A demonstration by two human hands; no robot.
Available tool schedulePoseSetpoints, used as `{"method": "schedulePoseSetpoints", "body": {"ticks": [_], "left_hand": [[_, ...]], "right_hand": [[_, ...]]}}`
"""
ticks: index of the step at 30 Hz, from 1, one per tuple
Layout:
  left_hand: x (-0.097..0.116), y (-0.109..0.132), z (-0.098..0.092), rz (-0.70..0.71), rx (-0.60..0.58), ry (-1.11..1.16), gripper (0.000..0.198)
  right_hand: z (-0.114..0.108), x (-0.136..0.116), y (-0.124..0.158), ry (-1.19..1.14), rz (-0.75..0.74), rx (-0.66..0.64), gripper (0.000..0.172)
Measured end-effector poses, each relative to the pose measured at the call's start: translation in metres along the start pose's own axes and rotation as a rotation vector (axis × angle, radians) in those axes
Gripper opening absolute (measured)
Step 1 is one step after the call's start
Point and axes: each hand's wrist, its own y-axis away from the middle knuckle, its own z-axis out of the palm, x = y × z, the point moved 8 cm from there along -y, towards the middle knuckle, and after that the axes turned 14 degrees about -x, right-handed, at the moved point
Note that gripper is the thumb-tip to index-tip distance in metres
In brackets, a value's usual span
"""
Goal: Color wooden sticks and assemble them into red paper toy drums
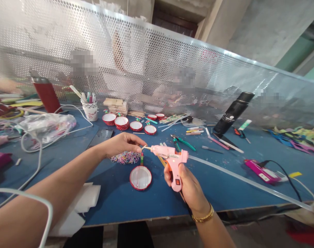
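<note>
My right hand is wrapped round the handle of a pink hot glue gun. A long clear glue stick runs out of the gun's back to the right. My left hand pinches a small pale piece at the gun's nozzle; its exact kind is too small to tell. Just below lies a round, red-rimmed lid with a green and red strip at its top edge. Partly behind my left hand is a tangle of coloured strings or bands.
Several red-rimmed lids sit toward the perforated metal screen. Also on the blue table are green-handled pliers, a black bottle, a paper cup, a phone and a purple box. A white cable loops at left.
</note>
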Motion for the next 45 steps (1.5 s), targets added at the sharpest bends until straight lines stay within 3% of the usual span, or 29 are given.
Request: {"method": "schedulePoseSetpoints", "body": {"ticks": [32, 45], "left_hand": [[-0.0002, 0.0000, 0.0018, 0.000, -0.035, 0.051, 0.028], [0.0018, 0.0021, -0.0025, -0.007, -0.005, 0.013, 0.026]], "right_hand": [[-0.0028, 0.0057, -0.0003, 0.020, 0.004, -0.025, 0.049], [0.0032, -0.0040, -0.0020, 0.061, 0.038, 0.004, 0.052]]}}
